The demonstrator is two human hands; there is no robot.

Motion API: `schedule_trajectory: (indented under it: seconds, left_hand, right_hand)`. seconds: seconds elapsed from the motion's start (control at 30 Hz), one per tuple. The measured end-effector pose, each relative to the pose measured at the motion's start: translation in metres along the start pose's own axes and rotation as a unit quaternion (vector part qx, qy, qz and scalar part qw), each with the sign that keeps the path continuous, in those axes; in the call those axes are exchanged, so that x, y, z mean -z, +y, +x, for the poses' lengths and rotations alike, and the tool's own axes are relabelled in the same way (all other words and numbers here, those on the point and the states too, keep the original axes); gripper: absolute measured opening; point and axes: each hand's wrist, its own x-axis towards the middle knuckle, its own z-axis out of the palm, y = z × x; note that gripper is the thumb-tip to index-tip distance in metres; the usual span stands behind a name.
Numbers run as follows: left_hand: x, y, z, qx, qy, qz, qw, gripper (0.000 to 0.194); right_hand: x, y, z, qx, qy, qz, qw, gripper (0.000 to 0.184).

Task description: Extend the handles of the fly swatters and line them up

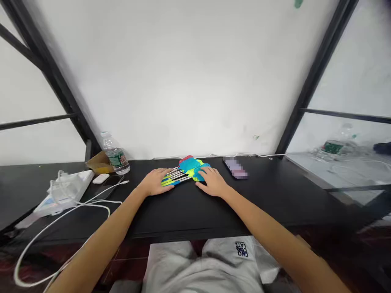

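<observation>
A fanned pile of fly swatters (pixel 188 165) lies on the black tabletop in front of me. Their flat perforated heads are blue, yellow-green and red, and thin metal rods run to blue and yellow-green handles. My left hand (pixel 155 182) rests at the handle end, thumb in front and fingers behind, spread apart. At the other end my right hand (pixel 214 182) lies over the blue and yellow-green heads with its fingers apart. Both hands cover parts of the pile, so the handle tips and some head edges are hidden.
A phone (pixel 235 168) lies to the right. On the left stand a water bottle (pixel 116 156) and an open cardboard box (pixel 100 162). Near them are a white case (pixel 100 178), a dark phone (pixel 110 185), a white package (pixel 71 189) and a looping white cable (pixel 39 240).
</observation>
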Motion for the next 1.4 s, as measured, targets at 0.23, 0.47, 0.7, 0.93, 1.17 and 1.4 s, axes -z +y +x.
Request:
schedule_trajectory:
  seconds: [0.23,0.47,0.7,0.93,1.17,1.4]
  left_hand:
    - [-0.005,-0.003,0.000,0.045,0.023,0.010,0.999,0.087]
    - [-0.004,0.014,0.003,0.034,0.105,0.013,0.994,0.063]
    - [-0.003,0.052,0.005,-0.040,0.104,0.034,0.993,0.017]
    - [-0.002,0.065,0.001,-0.045,0.129,0.066,0.988,0.021]
    - [-0.002,0.078,-0.002,-0.052,0.116,0.081,0.989,0.026]
    - [-0.005,0.079,-0.002,-0.045,0.109,0.075,0.990,0.032]
  right_hand:
    - [0.004,-0.001,-0.001,-0.023,-0.005,-0.023,0.999,0.053]
    - [0.000,0.012,-0.004,-0.027,-0.032,0.008,0.999,0.061]
    - [0.004,0.009,-0.005,-0.028,-0.032,0.009,0.999,0.049]
    - [0.019,0.007,-0.008,-0.041,0.062,0.003,0.997,0.050]
    - [0.029,-0.005,-0.008,0.021,0.095,-0.018,0.995,0.053]
    - [0.023,-0.008,-0.008,-0.010,0.070,-0.049,0.996,0.044]
